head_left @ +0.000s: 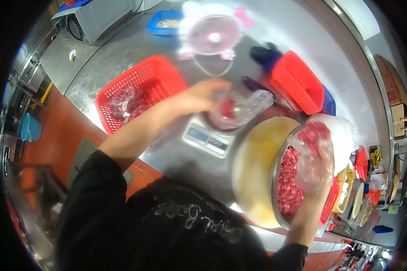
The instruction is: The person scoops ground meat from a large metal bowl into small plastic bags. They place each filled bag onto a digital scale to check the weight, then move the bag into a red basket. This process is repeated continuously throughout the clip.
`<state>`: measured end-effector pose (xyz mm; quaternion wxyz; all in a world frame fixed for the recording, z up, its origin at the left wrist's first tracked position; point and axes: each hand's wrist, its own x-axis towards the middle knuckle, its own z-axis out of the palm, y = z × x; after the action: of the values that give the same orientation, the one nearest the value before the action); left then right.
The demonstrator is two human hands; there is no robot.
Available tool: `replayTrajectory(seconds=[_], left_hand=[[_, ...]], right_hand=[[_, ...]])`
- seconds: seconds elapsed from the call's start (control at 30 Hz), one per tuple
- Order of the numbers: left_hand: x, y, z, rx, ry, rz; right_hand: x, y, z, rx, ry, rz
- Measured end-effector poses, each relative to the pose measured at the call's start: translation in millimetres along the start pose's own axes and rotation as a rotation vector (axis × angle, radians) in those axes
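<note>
My left hand (208,96), bare and blurred, grips the near side of a clear plastic bag (254,105). Some red meat (228,109) shows inside that bag, which rests above a digital kitchen scale (208,137). A clear plastic glove covers my right hand (317,169). Its fingers hold a clump of red minced meat (313,133) over a metal bowl (276,189). More minced meat (289,183) lies in the bowl, which sits tilted on a round, yellow-stained chopping board (254,169).
On the steel counter, a red perforated basket (103,111) holds several bagged portions (125,100). Beyond stand a pink-and-white cat-shaped fan (213,34) and a blue tray (152,25). Stacked red baskets (296,83) and a white plastic bag (344,139) lie to the right.
</note>
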<state>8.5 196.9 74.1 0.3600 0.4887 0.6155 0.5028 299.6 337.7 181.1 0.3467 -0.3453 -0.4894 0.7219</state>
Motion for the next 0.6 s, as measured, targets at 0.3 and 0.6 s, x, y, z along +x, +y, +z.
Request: replayTrajectory(seconds=[0.3,0.6], left_hand=[[-9.5,4.8,-2.1,-0.226,0.006,-0.069],[-13.7,-4.4,-2.5,-0.116,0.042,-0.004]], right_hand=[[98.9,119.1,109.7,-1.169,-0.736,-0.191],[103.8,125.7,115.6,-1.399,-0.548,-0.478]])
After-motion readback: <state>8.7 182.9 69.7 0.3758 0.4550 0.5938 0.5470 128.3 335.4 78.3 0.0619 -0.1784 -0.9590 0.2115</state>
